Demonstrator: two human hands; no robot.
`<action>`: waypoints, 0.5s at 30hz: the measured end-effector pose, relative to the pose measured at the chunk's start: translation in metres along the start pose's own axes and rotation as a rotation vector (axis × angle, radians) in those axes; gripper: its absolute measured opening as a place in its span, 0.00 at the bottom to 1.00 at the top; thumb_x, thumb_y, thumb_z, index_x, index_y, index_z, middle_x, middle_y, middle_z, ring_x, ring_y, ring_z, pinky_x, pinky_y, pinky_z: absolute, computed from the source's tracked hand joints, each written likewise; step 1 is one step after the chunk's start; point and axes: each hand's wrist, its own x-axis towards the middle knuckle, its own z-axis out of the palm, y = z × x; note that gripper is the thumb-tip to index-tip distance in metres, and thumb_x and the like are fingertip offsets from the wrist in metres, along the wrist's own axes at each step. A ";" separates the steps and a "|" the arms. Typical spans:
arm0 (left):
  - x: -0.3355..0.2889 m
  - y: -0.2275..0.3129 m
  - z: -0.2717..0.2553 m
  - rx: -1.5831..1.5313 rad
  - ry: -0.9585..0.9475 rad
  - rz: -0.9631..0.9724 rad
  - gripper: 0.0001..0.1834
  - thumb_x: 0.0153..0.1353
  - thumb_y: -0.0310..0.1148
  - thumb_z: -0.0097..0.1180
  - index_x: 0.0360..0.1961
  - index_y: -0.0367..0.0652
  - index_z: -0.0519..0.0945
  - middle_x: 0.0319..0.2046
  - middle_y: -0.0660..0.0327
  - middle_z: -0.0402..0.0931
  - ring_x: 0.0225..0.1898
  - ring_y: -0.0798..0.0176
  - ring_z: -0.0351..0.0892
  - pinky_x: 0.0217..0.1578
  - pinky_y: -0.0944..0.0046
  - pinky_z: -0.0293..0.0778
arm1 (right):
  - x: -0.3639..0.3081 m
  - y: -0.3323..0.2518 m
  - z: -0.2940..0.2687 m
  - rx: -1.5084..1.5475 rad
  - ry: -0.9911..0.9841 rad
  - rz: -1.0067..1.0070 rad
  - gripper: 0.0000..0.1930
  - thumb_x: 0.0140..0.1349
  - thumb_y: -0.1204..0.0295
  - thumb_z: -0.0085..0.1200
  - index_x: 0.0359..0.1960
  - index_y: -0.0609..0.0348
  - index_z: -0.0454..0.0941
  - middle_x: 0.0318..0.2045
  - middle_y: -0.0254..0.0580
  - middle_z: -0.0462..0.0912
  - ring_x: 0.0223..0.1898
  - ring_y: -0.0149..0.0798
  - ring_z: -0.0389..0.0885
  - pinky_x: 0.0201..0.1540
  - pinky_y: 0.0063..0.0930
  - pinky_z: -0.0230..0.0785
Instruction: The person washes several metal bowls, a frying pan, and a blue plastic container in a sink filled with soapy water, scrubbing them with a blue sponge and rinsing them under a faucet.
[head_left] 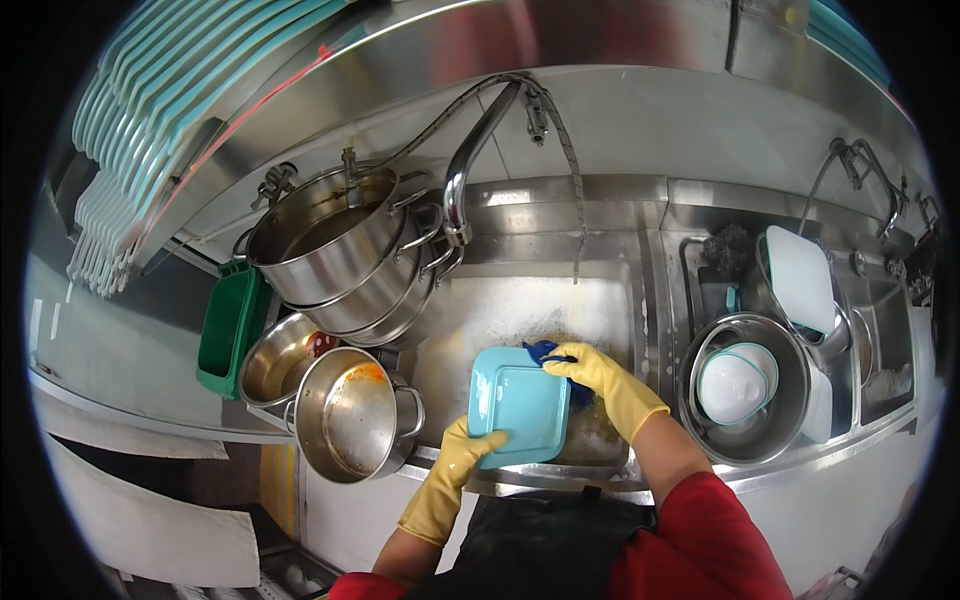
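Note:
A light blue rectangular tray (520, 410) is tilted up over the near side of the sink, its face wet and shiny. My left hand (466, 450), in a yellow rubber glove, grips its lower left edge, thumb across the front. At the upper right corner, my gloved right hand (592, 375) is closed on a dark blue cloth (545, 352) that touches the tray's rim. Part of the cloth hangs behind the tray, hidden from view. Beneath is the steel sink (610, 300), filled with white suds (500, 305).
Stacked steel pots (330, 245) stand left of the faucet (465, 180). Nearer are a stained pot (350, 415), a steel bowl (270, 365) and a green bin (228, 330). On the right, a large steel bowl (700, 425) holds white bowls (735, 385); a white tray (800, 275) leans behind.

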 end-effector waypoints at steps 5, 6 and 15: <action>-0.001 -0.009 -0.009 0.035 0.013 -0.004 0.10 0.57 0.24 0.71 0.41 0.37 0.86 0.34 0.64 0.85 0.34 0.71 0.81 0.36 0.67 0.76 | -0.018 0.014 0.010 0.319 0.161 0.040 0.14 0.59 0.71 0.72 0.45 0.63 0.85 0.40 0.38 0.87 0.43 0.31 0.81 0.52 0.28 0.73; 0.000 -0.008 -0.011 -0.007 0.010 -0.024 0.11 0.60 0.27 0.69 0.43 0.38 0.85 0.35 0.64 0.85 0.35 0.71 0.81 0.38 0.67 0.77 | -0.018 0.010 0.011 0.385 0.170 0.072 0.14 0.57 0.73 0.73 0.43 0.63 0.85 0.39 0.38 0.87 0.42 0.31 0.82 0.51 0.27 0.74; 0.056 0.060 -0.032 0.143 -0.050 -0.127 0.18 0.70 0.46 0.61 0.35 0.40 0.87 0.28 0.68 0.83 0.29 0.76 0.79 0.32 0.72 0.76 | -0.001 -0.062 0.015 0.131 -0.015 0.015 0.15 0.51 0.74 0.77 0.40 0.59 0.88 0.42 0.42 0.88 0.44 0.36 0.84 0.54 0.32 0.75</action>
